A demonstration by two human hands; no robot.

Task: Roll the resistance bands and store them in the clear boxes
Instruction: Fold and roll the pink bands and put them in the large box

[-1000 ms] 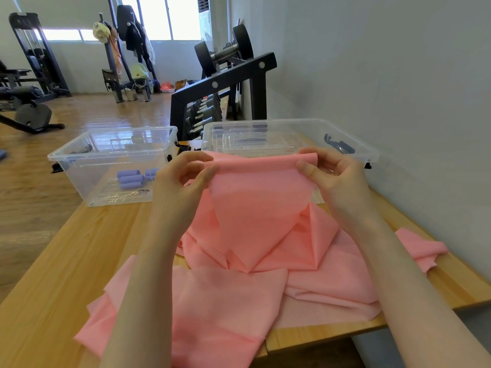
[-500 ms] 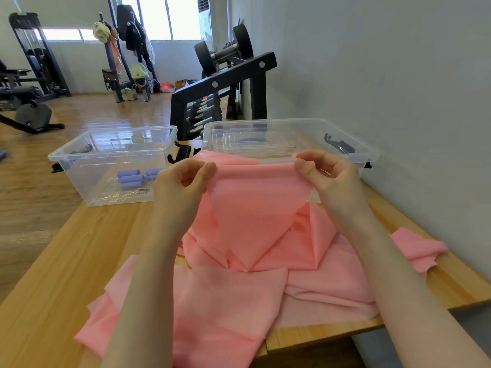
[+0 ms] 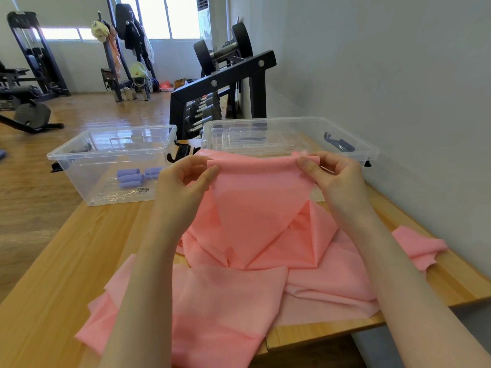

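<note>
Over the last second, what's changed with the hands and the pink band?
Both hands have drawn a little closer together along the top edge of the pink band; the left hand and right hand keep pinching it, and the edge now looks slightly turned over, perhaps the start of a roll. The band's heap on the table, the left box with purple rolls and the right box stayed put.

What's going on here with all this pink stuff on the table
A person is holding up one end of a pink resistance band, pinching its top edge with the left hand and the right hand; the rest lies crumpled on the wooden table. Nothing pink is rolled yet. Behind it sit two clear boxes: the left box holds a few purple rolls, and the right box holds what looks like a clear lid.
</note>
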